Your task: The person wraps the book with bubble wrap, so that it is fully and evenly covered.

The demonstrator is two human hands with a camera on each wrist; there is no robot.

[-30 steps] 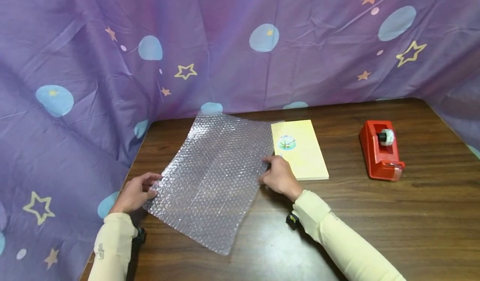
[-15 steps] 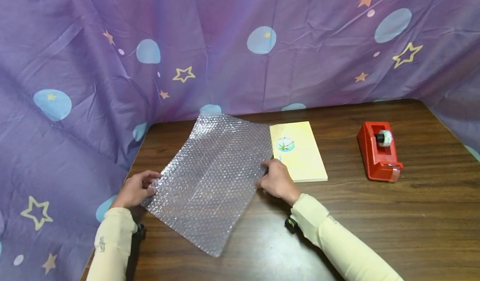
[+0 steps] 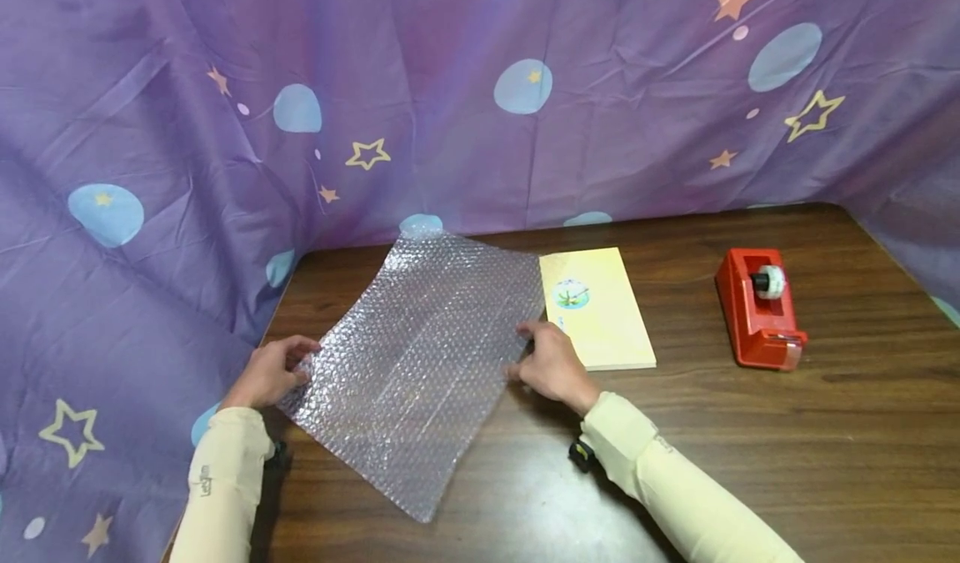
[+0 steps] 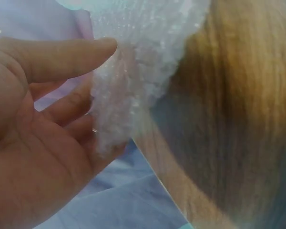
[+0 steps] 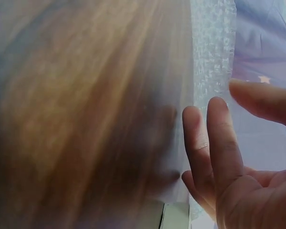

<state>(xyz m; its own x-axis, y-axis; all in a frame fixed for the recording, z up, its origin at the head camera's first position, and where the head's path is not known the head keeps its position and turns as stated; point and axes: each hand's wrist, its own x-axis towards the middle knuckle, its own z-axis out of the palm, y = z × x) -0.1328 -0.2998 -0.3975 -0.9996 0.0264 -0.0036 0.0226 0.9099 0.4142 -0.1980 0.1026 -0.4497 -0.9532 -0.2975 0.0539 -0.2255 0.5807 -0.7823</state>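
One item for insp.: bubble wrap (image 3: 412,354), located over table (image 3: 825,463), betw. L hand (image 3: 266,373) and R hand (image 3: 551,363). Runs lengthwise near-to-far, slants R at far end. Is pinched at L edge by L hand; at R edge, nearer book (image 3: 606,317), can't tell R hand's grip.

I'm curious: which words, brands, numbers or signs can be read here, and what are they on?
"Let...lim": on the left sleeve; middle letters blurred.
Right sleeve: small dark print, too blurred to read.
Yellow book: small blue mark, too small to read.
Bubble wrap, red tape dispenser: no readable text.
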